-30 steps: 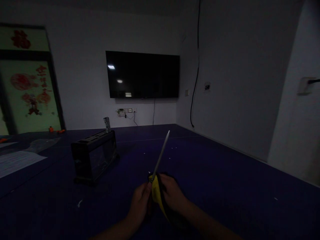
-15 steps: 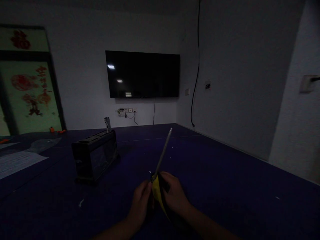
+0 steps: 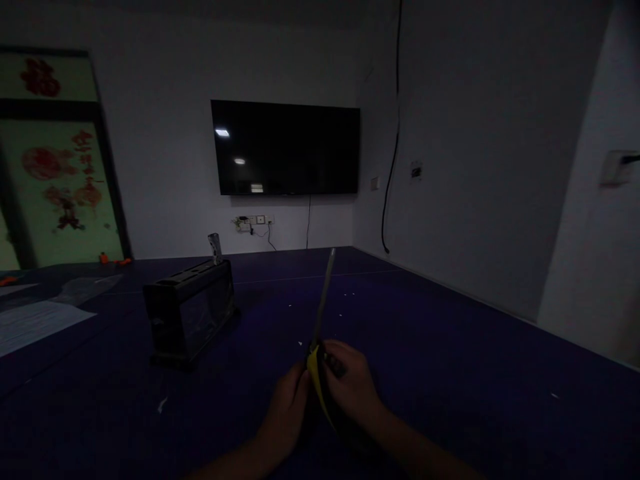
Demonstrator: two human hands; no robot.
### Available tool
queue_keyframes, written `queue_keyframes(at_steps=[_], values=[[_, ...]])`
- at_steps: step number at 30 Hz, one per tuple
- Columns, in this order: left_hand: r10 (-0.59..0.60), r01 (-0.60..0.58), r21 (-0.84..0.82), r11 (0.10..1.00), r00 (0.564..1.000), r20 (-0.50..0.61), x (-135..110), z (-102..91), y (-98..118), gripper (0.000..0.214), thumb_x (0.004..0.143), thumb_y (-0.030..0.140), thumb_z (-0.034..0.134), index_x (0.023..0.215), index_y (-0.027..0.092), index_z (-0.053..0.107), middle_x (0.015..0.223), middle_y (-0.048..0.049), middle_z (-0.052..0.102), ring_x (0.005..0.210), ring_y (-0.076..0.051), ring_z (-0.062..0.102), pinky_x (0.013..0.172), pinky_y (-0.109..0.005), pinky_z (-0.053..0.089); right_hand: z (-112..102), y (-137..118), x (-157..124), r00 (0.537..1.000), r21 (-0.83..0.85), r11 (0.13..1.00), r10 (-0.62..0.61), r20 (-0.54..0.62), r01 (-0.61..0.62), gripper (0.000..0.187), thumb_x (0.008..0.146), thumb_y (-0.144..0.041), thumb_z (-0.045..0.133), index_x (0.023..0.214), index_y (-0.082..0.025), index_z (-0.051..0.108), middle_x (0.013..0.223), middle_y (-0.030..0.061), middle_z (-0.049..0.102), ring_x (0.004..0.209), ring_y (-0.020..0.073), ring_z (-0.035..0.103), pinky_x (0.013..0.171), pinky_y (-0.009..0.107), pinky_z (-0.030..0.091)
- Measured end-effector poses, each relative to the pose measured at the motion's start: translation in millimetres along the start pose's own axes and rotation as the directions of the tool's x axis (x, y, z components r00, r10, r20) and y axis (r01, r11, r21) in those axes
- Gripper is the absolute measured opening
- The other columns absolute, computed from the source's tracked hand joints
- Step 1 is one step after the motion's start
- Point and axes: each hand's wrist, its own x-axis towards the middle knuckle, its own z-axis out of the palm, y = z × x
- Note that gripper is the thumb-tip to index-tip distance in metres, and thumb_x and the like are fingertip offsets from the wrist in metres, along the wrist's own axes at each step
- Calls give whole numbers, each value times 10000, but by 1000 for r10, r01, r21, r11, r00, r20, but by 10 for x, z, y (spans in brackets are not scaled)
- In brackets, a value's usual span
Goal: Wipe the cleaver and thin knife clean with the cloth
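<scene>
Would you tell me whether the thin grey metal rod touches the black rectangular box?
Apart: the head view shows blue tabletop between the thin grey metal rod and the black rectangular box.

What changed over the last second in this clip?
The metal rod tipped more upright, its tip swinging slightly left and up. The left hand and right hand kept hold of its yellow handle. The black knife block and the television stayed put.
</scene>
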Motion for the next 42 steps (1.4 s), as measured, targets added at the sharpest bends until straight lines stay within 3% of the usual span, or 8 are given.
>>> queue_keyframes(at_steps=[5,10,17,21,27,35,42], values=[[-34,33,-23,999,999,-25,-33,-17,17,425,831,457,405,1098,172,574,1120,-89,597,1031,-220,520,966,-353,336,-4,-11,0,1000,7,1000,11,-16,-11,147,770,-223,512,733,-202,653,733,49,660,697,176,626,628,263,503],[-28,25,-83,996,999,-31,-16,-22,34,437,822,448,433,1134,166,553,1172,-81,576,1093,-217,498,986,-345,321,-33,-8,43,995,84,996,-20,100,12,169,801,-239,504,805,-204,669,819,56,673,788,183,627,734,288,493],[-67,54,-146,988,994,-87,39,-27,-84,452,748,495,536,1011,135,603,921,-83,654,864,-208,580,771,-292,449,-24,-6,63,960,194,981,-59,272,6,246,870,-269,441,1028,-216,621,978,60,648,899,187,597,787,292,473],[-100,83,-149,985,989,-111,34,-18,-106,465,721,535,548,926,124,621,783,-66,652,723,-177,577,649,-250,453,-7,38,61,967,179,984,-56,250,11,216,852,-224,445,920,-204,649,859,46,660,796,175,610,721,270,478],[-52,38,-119,992,992,-116,4,-23,-34,430,736,501,546,936,129,627,885,-78,659,816,-200,579,740,-275,453,-8,42,58,988,48,999,-16,156,9,195,779,-141,451,704,-193,624,706,33,647,694,163,611,682,269,473],[-10,3,-59,998,994,-107,-4,-33,-11,430,767,476,508,983,123,625,926,-84,653,820,-207,572,775,-303,446,-16,51,29,998,11,1000,2,68,-2,142,720,-118,473,700,-193,592,771,40,663,692,154,617,624,245,468],[28,-26,18,999,993,-112,8,-47,-50,417,784,466,490,969,120,632,857,-72,657,780,-195,581,713,-281,459,-18,81,30,985,29,998,-53,164,49,182,788,-133,446,799,-188,619,808,54,659,775,168,615,711,267,473]])
